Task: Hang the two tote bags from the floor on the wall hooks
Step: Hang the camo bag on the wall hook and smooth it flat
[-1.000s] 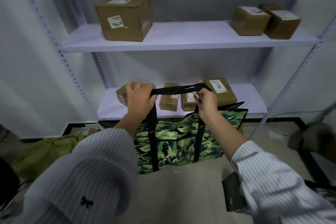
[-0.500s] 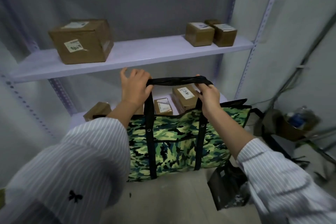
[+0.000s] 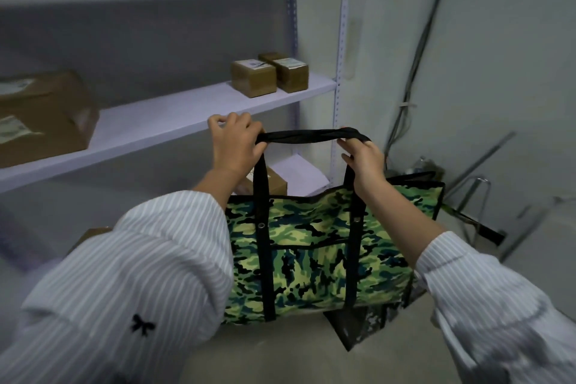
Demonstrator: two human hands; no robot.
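Observation:
A green camouflage tote bag [image 3: 314, 246] with black straps hangs in the air in front of me. My left hand [image 3: 235, 146] grips the left end of its black handle [image 3: 311, 136]. My right hand [image 3: 363, 159] pinches the right end of the same handle. The handle is stretched level between both hands. A second dark bag [image 3: 358, 324] lies on the floor below the camouflage bag, mostly hidden behind it. No wall hooks are in view.
A white metal shelf unit [image 3: 174, 121] stands to the left with brown cardboard boxes [image 3: 269, 75] on it. Cables [image 3: 417, 65] run down the white wall at right. Metal tube frames [image 3: 477, 196] lean in the right corner by the floor.
The view has swung to the right, from the shelves toward the wall corner. Both hands have carried the bag along, higher off the floor, keeping their hold on the handle.

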